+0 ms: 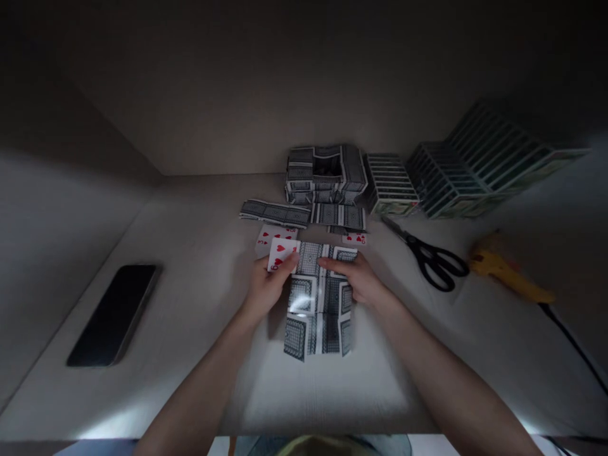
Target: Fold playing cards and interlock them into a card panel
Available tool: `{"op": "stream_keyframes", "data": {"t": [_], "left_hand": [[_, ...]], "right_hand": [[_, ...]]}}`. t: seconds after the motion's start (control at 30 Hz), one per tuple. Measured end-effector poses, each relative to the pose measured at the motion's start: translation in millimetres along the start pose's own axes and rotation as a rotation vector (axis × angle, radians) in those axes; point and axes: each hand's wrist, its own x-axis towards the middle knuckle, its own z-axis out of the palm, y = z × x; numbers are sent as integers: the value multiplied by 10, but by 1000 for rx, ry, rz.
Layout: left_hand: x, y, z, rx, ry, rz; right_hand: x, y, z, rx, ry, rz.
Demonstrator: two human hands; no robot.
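Observation:
A flat panel of joined playing cards [319, 304], backs up, lies on the pale table [199, 316] before me. My left hand [266, 288] pinches a red hearts card [280, 253] at the panel's upper left corner. My right hand [358, 278] rests on the panel's upper right part, fingers pressed down on the cards. More hearts cards [270, 235] lie face up just behind.
Behind stand a box built of cards [325, 174], flat card strips [304, 214] and stacked card decks [479, 161]. Scissors [430, 256] and a yellow glue gun [508, 272] with a cord lie to the right. A black phone [114, 313] lies at the left.

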Motion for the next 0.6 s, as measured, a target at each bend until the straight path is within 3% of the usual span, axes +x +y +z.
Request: {"op": "stream_keyframes", "data": {"t": [0.13,0.3,0.43,0.6], "left_hand": [[20,130,-21,-403,-233,-291],[-45,79,33,-440,-306,-449],[-102,15,81,-345,-369,-473],[-98,41,76,-327,-466,-371]], "right_hand": [[2,-9,-10,53,-1,37],[-15,-23,-1,52,-68,51],[-30,-34,7,48,-120,56],[-34,-24,-5,24,-144,95]]}}
